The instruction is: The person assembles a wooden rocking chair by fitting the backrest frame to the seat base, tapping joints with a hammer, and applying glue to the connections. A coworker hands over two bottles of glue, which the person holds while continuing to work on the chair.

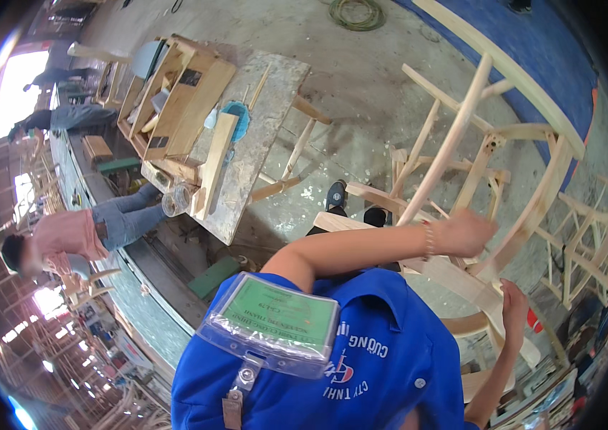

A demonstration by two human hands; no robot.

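1. Closest to the camera, a blue shirt (383, 358) fills the bottom of the view, with a clear badge holder (272, 322) and its green card lying on the chest.
2. Just beyond it, the unfinished wooden chair frame (461, 186) lies tipped over in front of the person, pale raw wood, its rungs and legs slanting up and to the right. Both hands are on it: one at the middle, one at the lower edge.
3. The left hand (465, 233) sits at the middle of the frame, forearm crossing the view from the left, elbow bent, a bracelet at the wrist. It's blurred. The fingers look loosely curled against a slanted rung, but whether they're really gripping it, I cannot tell.
4. The right hand (513, 304) comes up from the lower right, forearm nearly vertical. Its fingers are wrapped over the curved rail of the frame, closed on the wood and holding it.
5. Under the chair, dark shoes (336, 195) stand on the grey concrete floor (361, 79).
6. Further left, a worn workbench (261, 136) carries wooden boards, a long batten and a blue bowl (236, 118).
7. Beside the bench, another person in a pink top and jeans (68, 236) bends over.
8. On the right, more bare chair frames (583, 244) stand stacked near a blue tarp (533, 50).
9. Farthest off, a coiled hose (356, 13) lies on the floor at the top.
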